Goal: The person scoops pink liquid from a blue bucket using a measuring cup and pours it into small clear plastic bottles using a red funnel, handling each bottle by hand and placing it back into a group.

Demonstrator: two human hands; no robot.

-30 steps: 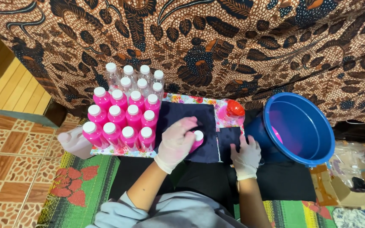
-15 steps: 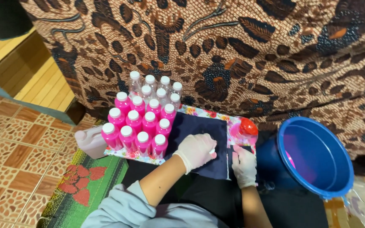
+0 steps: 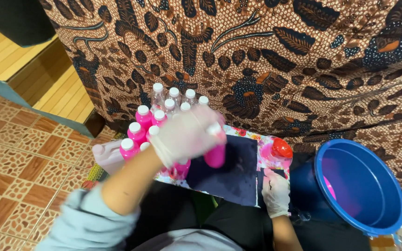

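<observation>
My left hand, in a white glove, is raised and motion-blurred, gripping a pink bottle with a white cap above the near edge of the bottle group. Several pink-filled bottles stand in rows on a floral mat, with several clear bottles behind them. My gloved right hand rests with loosely curled fingers on the edge of a dark cloth, just below a pink container with a red top. It holds nothing that I can see.
A blue bucket holding a little pink liquid stands at the right. A white jug lies left of the bottles. A brown batik cloth hangs behind. Patterned floor tiles lie at the left.
My left hand has lifted a pink bottle off the dark cloth and carried it up toward the bottle rows. The right hand stays by the red-topped container. The view has moved closer.
</observation>
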